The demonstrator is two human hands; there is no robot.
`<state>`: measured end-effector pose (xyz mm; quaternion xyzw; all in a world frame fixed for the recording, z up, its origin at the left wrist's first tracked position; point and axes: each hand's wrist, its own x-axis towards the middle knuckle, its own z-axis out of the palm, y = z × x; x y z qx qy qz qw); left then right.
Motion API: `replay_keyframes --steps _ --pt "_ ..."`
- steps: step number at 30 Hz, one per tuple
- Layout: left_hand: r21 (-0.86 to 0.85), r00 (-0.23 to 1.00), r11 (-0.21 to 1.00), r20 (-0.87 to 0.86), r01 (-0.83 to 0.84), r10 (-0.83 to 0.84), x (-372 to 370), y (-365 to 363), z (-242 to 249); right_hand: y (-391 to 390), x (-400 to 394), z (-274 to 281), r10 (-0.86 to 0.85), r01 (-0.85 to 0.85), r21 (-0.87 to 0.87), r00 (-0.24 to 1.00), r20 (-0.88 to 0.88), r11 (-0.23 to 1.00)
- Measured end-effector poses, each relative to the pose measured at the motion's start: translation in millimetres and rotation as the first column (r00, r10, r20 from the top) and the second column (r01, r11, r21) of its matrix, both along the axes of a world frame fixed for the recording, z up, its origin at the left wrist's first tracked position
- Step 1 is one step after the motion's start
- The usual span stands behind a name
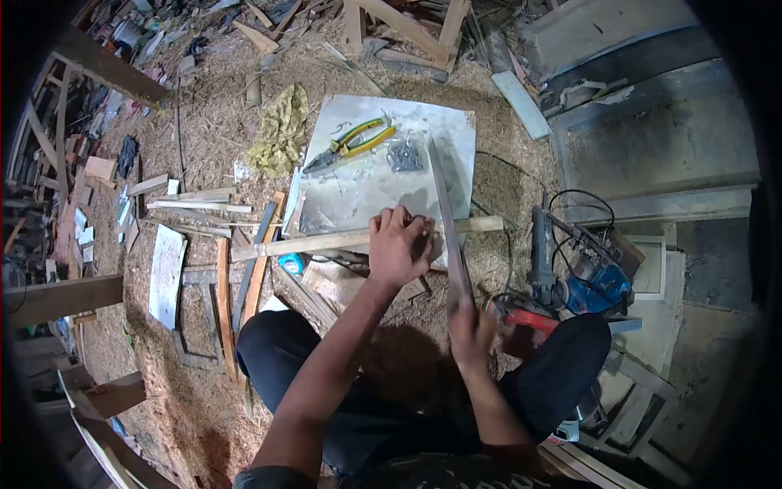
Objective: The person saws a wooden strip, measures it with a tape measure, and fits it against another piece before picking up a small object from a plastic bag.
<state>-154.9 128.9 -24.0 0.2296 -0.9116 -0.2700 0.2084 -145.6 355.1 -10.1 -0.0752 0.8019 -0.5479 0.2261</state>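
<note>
My left hand is closed over a wooden strip, pressing it down across the near edge of a white board. My right hand grips the lower end of a handsaw, whose long tapering blade points away from me. The blade crosses the strip just right of my left hand; whether its teeth are in the wood I cannot make out. Farther up the board lie yellow-green pliers and a small clear packet of dark bits.
A crumpled yellow cloth lies left of the board, and a blue tape measure sits under the strip. Blue and red power tools with cords are at right. Wood offcuts and shavings cover the ground at left.
</note>
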Motion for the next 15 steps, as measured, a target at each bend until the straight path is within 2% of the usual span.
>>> replay_keyframes --steps 2,3,5,8,9,12,14,15 --pt "-0.011 1.0 1.0 0.013 0.004 -0.004 -1.2 -3.4 0.5 -35.0 -23.6 14.1 0.132 -0.13 0.038 0.99 -0.042 0.991" --pt "-0.002 1.0 1.0 0.008 0.001 -0.001 -2.9 -4.6 1.6 -23.9 -14.7 16.7 0.061 -0.062 0.01 0.996 0.061 0.998" --pt "0.02 1.0 1.0 0.0 0.014 -0.014 -1.1 -1.8 2.0 7.6 24.1 35.0 0.02 -0.029 -0.099 0.995 -0.095 0.995" --pt "-0.005 0.999 1.0 -0.031 0.029 -0.029 0.2 -2.4 2.0 7.2 13.4 19.3 0.044 -0.055 -0.121 0.995 -0.091 0.991" --pt "-0.015 0.999 0.999 -0.042 0.028 -0.029 -0.2 -3.3 -0.8 -15.1 -13.6 7.4 0.08 -0.082 -0.042 0.996 -0.043 0.996" --pt "-0.016 1.0 1.0 -0.027 0.013 -0.013 -1.2 -3.3 -1.5 -23.9 -19.1 25.2 0.099 -0.096 0.041 0.993 -0.069 0.995" --pt "0.02 1.0 1.0 -0.005 0.019 -0.019 -2.2 -2.5 -0.4 29.4 30.6 29.0 0.035 -0.039 -0.089 0.998 -0.05 0.995" --pt "0.028 1.0 0.999 0.007 0.021 -0.021 -0.8 -0.9 -0.4 39.4 33.1 31.9 0.059 -0.062 -0.057 0.997 -0.048 0.996"
